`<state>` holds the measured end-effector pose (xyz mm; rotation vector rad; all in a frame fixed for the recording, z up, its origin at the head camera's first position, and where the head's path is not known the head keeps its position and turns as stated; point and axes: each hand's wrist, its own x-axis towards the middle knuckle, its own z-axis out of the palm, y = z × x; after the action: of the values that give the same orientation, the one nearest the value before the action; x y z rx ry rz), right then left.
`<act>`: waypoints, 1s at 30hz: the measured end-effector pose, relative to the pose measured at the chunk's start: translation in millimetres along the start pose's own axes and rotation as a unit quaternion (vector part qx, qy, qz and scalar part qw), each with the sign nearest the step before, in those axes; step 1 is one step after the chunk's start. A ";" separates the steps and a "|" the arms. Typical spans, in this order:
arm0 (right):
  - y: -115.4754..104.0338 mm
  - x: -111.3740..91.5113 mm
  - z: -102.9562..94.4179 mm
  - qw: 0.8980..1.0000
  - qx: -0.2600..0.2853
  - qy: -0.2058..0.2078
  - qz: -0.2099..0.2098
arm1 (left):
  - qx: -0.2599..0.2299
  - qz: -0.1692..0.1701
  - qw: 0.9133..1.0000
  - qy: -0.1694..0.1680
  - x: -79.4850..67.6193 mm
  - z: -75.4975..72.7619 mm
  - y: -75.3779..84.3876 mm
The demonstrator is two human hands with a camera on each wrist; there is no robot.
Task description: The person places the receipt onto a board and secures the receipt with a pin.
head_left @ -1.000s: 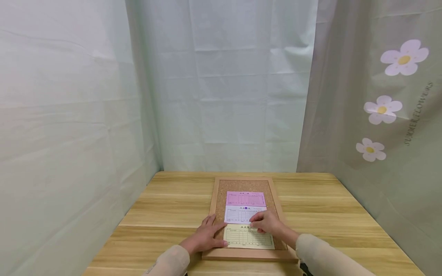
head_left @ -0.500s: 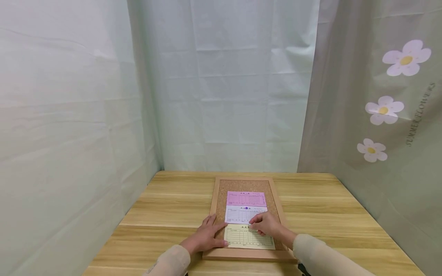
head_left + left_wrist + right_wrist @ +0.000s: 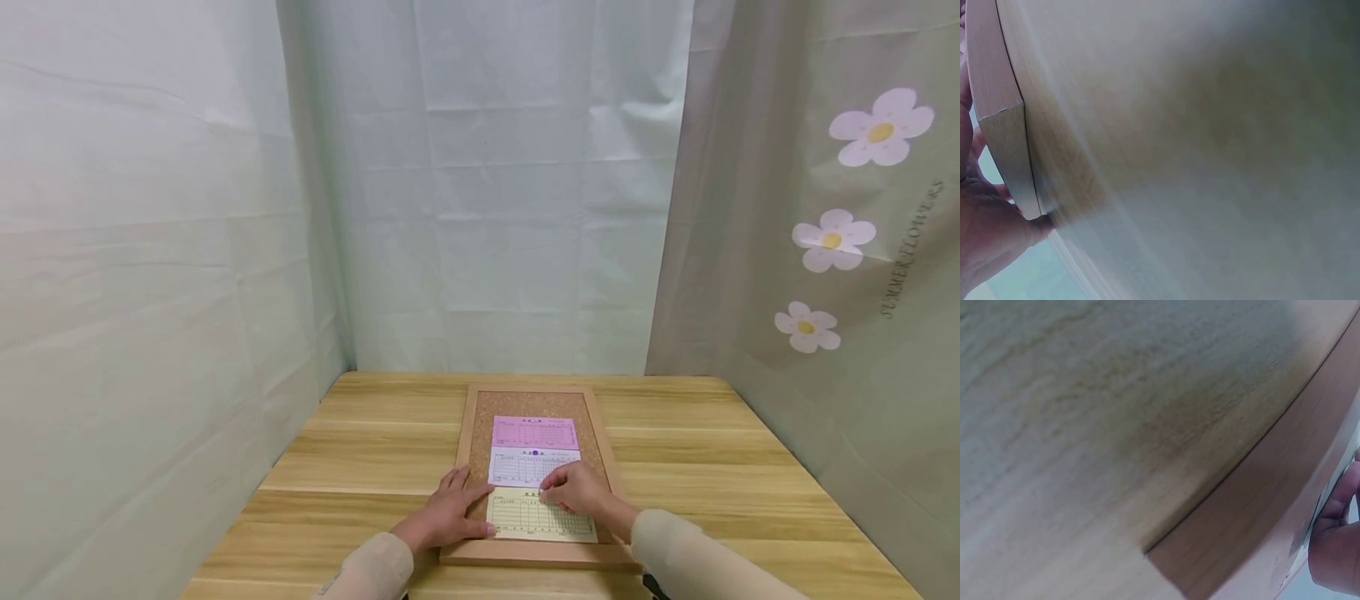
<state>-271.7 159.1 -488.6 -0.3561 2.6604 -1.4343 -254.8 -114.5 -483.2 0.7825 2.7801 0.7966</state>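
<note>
A wood-framed cork board [image 3: 483, 408] lies flat on the table. On it three printed slips run in a column: pink [image 3: 517, 433], white [image 3: 510, 468] and yellow [image 3: 517, 521]. My left hand [image 3: 448, 510] rests spread over the board's left frame, its thumb on the yellow slip's lower left corner. With thumb and index finger my right hand [image 3: 583, 490] pinches a small pale pushpin [image 3: 542, 494] at the yellow slip's top edge; the fingers hide most of it. A purple pushpin [image 3: 535, 453] stands in the white slip's top edge.
The wooden table [image 3: 360, 467] extends on both sides of the board. Pale curtains [image 3: 510, 208] surround it at the back and sides, with printed flowers [image 3: 831, 240] on the right. In the right wrist view the board's frame [image 3: 1260, 506] shows beside the table.
The right hand has shifted very slightly left and stays at the yellow slip's top edge. The left hand and the slips keep their places.
</note>
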 end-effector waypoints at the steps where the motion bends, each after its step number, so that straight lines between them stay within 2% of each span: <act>1: 0.1 0.0 0.1 1.000 -0.003 0.001 0.000 | 0.000 0.001 1.000 0.001 -0.1 0.1 0.3; 30: -8.9 1.6 3.6 0.998 -0.029 0.013 0.057 | -0.015 -0.006 1.000 -0.006 -3.8 -2.7 4.9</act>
<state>-271.1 151.1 -483.2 -0.1892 2.6982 -1.3405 -250.1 -114.1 -478.3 0.7615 2.7517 0.8274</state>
